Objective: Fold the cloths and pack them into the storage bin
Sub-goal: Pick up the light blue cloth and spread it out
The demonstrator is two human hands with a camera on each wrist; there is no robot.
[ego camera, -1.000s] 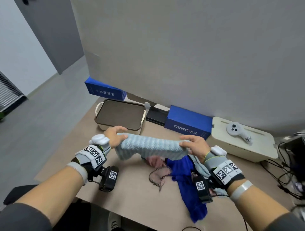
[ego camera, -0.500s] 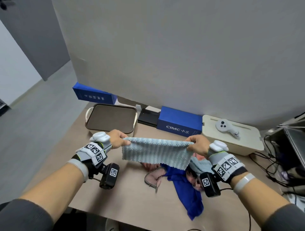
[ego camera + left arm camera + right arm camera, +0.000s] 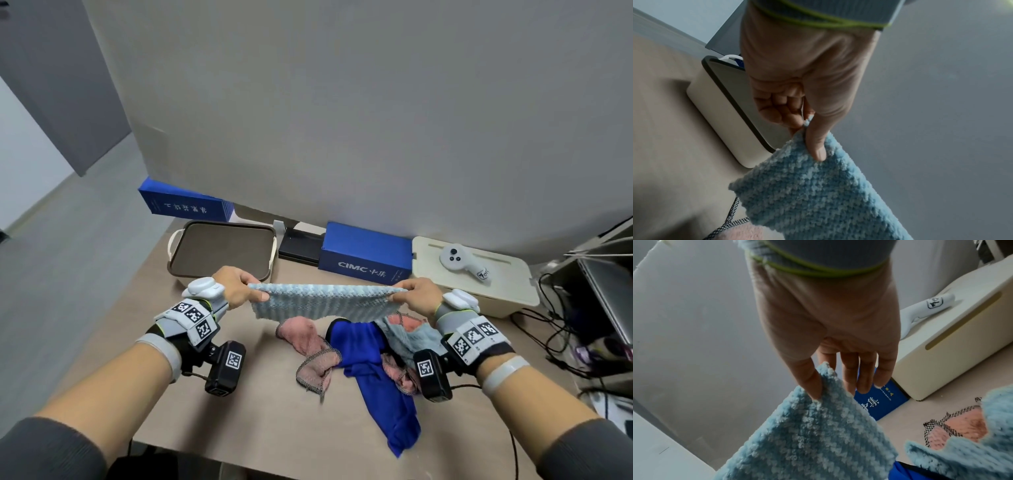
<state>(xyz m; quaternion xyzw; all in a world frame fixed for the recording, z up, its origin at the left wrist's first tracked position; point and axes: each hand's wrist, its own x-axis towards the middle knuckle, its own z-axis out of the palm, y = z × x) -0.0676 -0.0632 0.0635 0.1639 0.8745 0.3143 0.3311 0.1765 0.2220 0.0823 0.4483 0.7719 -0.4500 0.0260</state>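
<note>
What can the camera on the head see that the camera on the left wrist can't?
Only the head view shows the right hand, the royal blue cloth, the blue CIMC box and the white controller on the cream lidded box.

Only the left wrist view shows the thumb close up, pressed on the fabric.

Both show the left hand pinching the light blue cloth, the storage bin and a pink cloth.
</note>
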